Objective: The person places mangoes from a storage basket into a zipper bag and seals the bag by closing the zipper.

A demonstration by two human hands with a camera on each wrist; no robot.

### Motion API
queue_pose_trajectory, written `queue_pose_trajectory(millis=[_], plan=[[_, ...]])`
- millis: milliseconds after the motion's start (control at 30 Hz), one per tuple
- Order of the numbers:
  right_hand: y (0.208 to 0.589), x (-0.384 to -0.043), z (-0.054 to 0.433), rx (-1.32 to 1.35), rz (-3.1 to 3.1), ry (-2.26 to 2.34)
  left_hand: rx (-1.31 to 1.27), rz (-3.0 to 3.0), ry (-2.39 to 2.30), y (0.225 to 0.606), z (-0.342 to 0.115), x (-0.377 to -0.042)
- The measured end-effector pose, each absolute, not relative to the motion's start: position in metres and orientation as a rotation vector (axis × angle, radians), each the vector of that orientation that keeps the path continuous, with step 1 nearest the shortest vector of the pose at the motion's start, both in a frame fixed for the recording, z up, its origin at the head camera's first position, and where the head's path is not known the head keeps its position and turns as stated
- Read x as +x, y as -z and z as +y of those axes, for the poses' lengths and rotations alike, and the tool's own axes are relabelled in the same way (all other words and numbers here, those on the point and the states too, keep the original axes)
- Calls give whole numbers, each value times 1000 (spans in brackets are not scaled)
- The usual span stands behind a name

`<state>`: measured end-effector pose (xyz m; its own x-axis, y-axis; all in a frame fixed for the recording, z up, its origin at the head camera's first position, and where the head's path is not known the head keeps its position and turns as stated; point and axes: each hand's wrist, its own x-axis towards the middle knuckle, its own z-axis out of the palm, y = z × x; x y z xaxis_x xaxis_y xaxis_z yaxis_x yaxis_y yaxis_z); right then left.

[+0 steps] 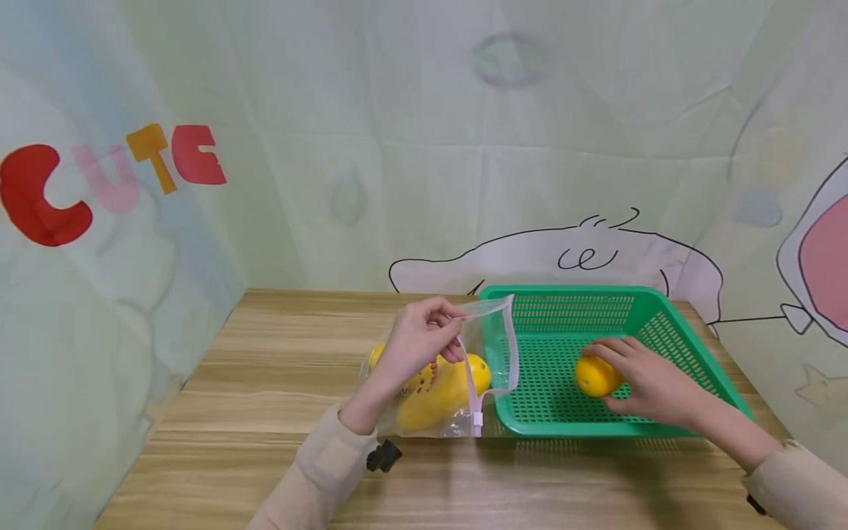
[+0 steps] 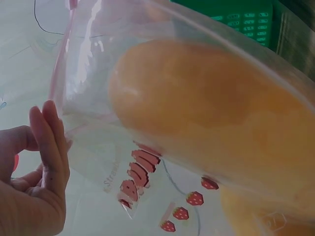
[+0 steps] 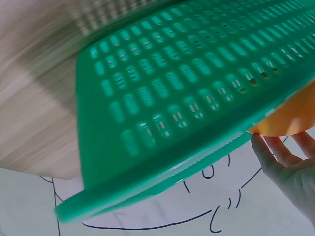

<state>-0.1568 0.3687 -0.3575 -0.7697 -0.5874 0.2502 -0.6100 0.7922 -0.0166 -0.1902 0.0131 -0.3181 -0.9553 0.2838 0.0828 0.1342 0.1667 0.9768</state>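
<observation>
Pinching the pink rim of one clear, strawberry-printed plastic zip bag (image 1: 512,342), the left hand (image 1: 420,338) has its fingers curled close together; at least two smooth yellow fruits (image 1: 430,405) lie inside, the exact count unclear; the right hand (image 1: 652,379) has its fingers spread around one rounded yellow-orange fruit (image 1: 596,376), gripping it over one green perforated plastic basket (image 1: 596,429); bag and basket sit side by side on one wood-grain surface (image 1: 285,353).

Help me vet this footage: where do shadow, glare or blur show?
Head: soft shadow on the table in front of the green basket; left wrist: white glare streaks on the clear bag; right wrist: basket corner at lower left looks blurred.
</observation>
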Motion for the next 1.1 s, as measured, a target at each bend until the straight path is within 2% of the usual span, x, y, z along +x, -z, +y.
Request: queue_pose_trajectory(millis=[1100], plan=[[339, -149, 322, 1024, -2603, -256, 392, 2335, -1881, 315, 11, -186]])
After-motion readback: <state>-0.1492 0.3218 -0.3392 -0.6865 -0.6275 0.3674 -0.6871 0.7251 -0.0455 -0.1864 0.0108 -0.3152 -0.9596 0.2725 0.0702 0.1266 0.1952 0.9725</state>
